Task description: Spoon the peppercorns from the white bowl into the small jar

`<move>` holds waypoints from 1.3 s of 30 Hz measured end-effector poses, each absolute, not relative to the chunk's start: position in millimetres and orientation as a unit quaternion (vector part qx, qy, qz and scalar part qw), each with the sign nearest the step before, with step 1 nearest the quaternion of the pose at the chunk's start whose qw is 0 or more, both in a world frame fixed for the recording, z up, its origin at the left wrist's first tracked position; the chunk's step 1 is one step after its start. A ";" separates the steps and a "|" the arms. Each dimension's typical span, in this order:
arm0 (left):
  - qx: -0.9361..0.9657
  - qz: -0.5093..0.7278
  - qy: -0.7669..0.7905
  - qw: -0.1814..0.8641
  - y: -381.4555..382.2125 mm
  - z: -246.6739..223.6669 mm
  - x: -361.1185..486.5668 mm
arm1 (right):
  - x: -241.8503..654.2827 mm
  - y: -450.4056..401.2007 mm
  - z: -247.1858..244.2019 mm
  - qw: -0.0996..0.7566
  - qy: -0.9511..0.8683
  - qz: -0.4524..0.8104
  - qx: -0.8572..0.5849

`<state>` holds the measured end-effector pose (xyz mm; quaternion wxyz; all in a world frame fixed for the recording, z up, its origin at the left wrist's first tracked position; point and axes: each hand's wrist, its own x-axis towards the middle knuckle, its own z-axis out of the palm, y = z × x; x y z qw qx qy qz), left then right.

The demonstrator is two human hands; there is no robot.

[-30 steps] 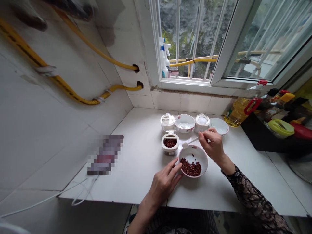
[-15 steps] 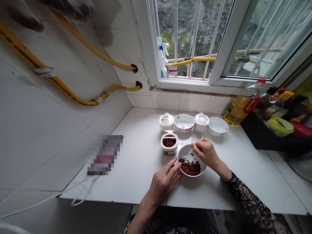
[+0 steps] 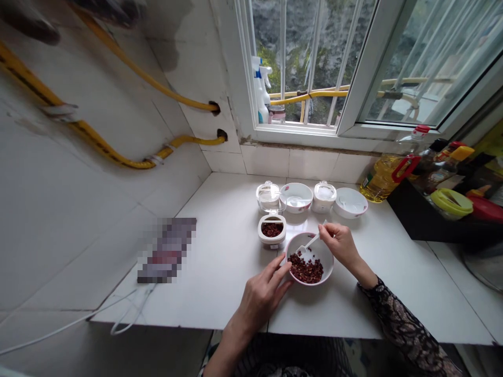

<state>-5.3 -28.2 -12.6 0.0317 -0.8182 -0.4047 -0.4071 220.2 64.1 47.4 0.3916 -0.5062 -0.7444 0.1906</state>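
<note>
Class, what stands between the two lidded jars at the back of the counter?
A white bowl with a floral rim stands between the left jar and the right jar, as the head view shows.

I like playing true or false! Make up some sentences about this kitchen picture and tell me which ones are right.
1. The right hand holds a white spoon. True.
2. The bowl is full of white rice. False: it holds dark red grains.
3. A small white container beside the bowl holds dark red grains too. True.
4. Yellow pipes lie on the floor. False: they run along the wall.
5. The left hand is holding the spoon. False: only the right hand holds it, and the left hand is at the bowl's edge.
</note>
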 end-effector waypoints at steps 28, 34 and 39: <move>-0.820 -0.402 -0.407 0.030 -29.7 -11.7 -6.0 | 218.9 58.5 57.8 0.374 -0.694 0.336 -0.515; -0.817 -0.407 -0.408 0.022 -29.3 -12.4 -5.4 | 222.3 66.1 49.0 0.392 -0.656 0.375 -0.525; -0.818 -0.408 -0.405 0.013 -29.7 -13.5 -5.3 | 212.0 74.9 63.5 0.434 -0.653 0.353 -0.511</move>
